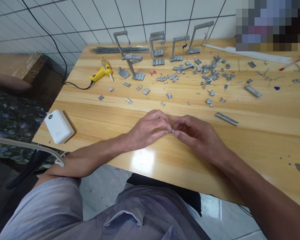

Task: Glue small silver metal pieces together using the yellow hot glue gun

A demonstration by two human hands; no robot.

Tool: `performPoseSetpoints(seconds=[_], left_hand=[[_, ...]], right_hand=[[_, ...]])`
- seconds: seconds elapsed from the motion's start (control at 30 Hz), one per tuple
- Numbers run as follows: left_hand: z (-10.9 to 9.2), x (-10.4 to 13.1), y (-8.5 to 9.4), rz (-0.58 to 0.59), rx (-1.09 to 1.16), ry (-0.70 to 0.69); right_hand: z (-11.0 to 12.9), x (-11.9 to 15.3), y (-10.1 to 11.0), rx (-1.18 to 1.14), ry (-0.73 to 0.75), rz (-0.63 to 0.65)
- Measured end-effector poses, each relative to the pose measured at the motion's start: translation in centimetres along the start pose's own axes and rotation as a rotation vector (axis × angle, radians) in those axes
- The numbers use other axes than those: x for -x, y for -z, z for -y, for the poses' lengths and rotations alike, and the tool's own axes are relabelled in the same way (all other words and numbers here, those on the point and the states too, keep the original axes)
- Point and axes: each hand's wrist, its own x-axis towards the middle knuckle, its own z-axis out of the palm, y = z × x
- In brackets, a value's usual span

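Note:
Near the front middle of the wooden table (pixel 110 123), my left hand (pixel 152 128) and my right hand (pixel 197 135) meet at the fingertips. A tiny grey metallic piece (pixel 172 131) is pinched between the thumbs and fingers of both hands; its shape is mostly hidden. Beyond the hands lie a small grey piece (pixel 169 96) and another grey piece (pixel 146 91). To the right of my right hand rests a long grey strip (pixel 226 119).
At the back stand several grey bent frames (pixel 178 58), with many small grey pieces (pixel 210 70) scattered before them. A yellow glue gun (pixel 101 73) with a black cord lies back left. A white box-like device (pixel 59 126) sits at the left edge. Another person's arm (pixel 7 81) shows far left.

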Motion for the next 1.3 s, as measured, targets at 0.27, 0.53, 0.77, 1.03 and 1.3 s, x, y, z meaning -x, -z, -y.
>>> performPoseSetpoints(seconds=[0.27, 0.53, 0.77, 1.03, 1.3], left_hand=[[-0.3, -0.4, 0.1, -0.05, -0.013, 0.028], [-0.2, -0.5, 0.1, -0.061, 0.011, 0.009], [-0.3, -0.6, -0.1, -0.085, 0.063, 0.066], [0.0, -0.6, -0.3, -0.041, 0.132, 0.169], [-0.5, -2.0, 2.8, -0.175, 0.057, 0.303]], right_hand=[[0.3, -0.1, 0.0, -0.035, -0.004, -0.038], [-0.2, 0.1, -0.3, 0.077, 0.131, -0.137], [0.0, -0.2, -0.2, -0.022, 0.101, -0.154], [-0.1, -0.1, 0.0, -0.033, 0.064, -0.161], [0.8, -0.8, 1.7, -0.044, -0.109, -0.197]])
